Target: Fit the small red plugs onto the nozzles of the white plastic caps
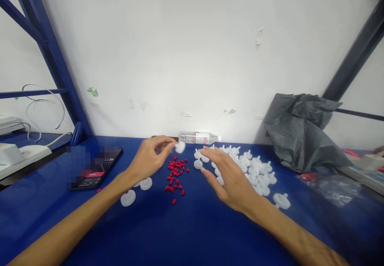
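My left hand (pixel 153 156) pinches a white plastic disc filter (pixel 180 147) between thumb and fingertips, raised over the table. Below it lies a loose scatter of small red caps (pixel 175 174). Some white disc filters (pixel 128 198) rest on the table beside my left forearm, with a bit of red showing at one of them. On the other side, my right hand (pixel 226 174) is held with thumb and fingers apart over the left edge of a heap of white disc filters (pixel 261 172). Its fingers partly hide several of them, and I see nothing in its grasp.
A clear bottle (pixel 199 138) lies on its side along the wall. To the left is a phone (pixel 97 168); to the right, a dark grey plastic bag (pixel 303 130) and a clear plastic bag (pixel 333 186). Blue frame posts (pixel 49 54) rise at the left.
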A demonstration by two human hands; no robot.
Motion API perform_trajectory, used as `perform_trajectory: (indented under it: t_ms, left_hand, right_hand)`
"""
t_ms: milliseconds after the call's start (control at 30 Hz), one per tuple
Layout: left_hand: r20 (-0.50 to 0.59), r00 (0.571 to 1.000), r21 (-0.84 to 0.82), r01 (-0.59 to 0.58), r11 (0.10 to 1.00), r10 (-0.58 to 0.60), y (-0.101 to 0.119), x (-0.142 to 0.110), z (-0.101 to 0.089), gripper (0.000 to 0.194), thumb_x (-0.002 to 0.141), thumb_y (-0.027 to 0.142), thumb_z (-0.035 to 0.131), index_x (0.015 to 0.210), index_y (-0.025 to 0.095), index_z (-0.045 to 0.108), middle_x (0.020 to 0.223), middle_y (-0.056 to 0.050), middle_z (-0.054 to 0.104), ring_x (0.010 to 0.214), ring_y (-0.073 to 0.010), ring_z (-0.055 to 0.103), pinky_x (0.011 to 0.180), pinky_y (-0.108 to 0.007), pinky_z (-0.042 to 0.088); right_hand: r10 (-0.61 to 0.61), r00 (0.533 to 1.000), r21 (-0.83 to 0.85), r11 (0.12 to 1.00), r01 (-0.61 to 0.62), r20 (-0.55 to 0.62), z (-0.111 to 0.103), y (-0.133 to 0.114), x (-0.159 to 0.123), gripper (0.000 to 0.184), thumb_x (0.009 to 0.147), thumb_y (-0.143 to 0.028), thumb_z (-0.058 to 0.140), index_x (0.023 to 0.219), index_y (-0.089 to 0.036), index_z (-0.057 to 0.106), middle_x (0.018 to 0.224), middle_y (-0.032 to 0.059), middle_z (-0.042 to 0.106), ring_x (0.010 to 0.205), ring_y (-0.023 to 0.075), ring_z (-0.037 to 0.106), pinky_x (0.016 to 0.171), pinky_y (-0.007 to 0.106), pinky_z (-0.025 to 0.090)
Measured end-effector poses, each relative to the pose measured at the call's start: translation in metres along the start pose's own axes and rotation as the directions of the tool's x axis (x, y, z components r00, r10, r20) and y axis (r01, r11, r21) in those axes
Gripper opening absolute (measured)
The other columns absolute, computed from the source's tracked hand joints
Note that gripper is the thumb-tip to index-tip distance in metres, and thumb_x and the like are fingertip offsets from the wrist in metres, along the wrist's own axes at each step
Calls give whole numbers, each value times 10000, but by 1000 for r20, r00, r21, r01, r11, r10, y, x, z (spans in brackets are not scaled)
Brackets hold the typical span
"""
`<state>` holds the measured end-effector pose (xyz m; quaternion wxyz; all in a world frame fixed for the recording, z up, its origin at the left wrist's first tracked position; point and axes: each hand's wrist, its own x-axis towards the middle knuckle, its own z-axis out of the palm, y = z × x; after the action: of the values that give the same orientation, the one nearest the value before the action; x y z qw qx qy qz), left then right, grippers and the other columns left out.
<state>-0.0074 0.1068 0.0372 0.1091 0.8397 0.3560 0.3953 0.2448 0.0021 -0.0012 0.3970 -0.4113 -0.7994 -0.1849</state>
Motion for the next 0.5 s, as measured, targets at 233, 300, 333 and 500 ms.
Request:
perform_trajectory:
  t_ms: [233, 300, 333, 500]
  left_hand:
    - [281, 910, 752, -10, 659, -306, -42, 17, -62, 275, 889, 333, 507, 798, 212, 736, 864, -131, 788, 777, -322, 721, 634, -366, 430]
    - [319, 842, 758, 48, 650, -434, -52, 14, -66, 236, 822, 317, 556, 805, 222, 771, 909, -144, 808, 811, -351, 740, 646, -379, 460]
    - [342, 812, 744, 73, 664, -473, -57, 12, -66, 226, 795, 305, 579, 829, 226, 788, 942, -146, 816, 839, -360, 748, 657, -384, 476]
    - [411, 746, 707, 103, 700, -525, -63, 7, -61, 230, 787, 315, 643, 921, 226, 807, 1020, -159, 821, 923, -377, 764, 717, -402, 520]
  right_hand:
    - [99, 942, -189, 981, -39, 320, 6, 22, -5, 377, 1105, -323, 431, 1361, -224, 690, 1392, 99, 746, 1381, 311, 638, 1214, 673, 447]
    - [125, 924, -203, 978, -53, 362, 8, 22, -5, 383, 1110, -341, 420, 1350, -229, 697, 1360, 99, 762, 1354, 303, 656, 1228, 678, 419]
    - [133, 919, -206, 977, -58, 372, 8, 21, -5, 386, 1113, -349, 412, 1346, -234, 698, 1348, 97, 767, 1346, 299, 660, 1235, 678, 406]
    - [133, 896, -197, 979, -52, 423, 14, 17, -7, 411, 1118, -410, 388, 1381, -275, 673, 1396, 87, 736, 1381, 302, 625, 1242, 675, 379]
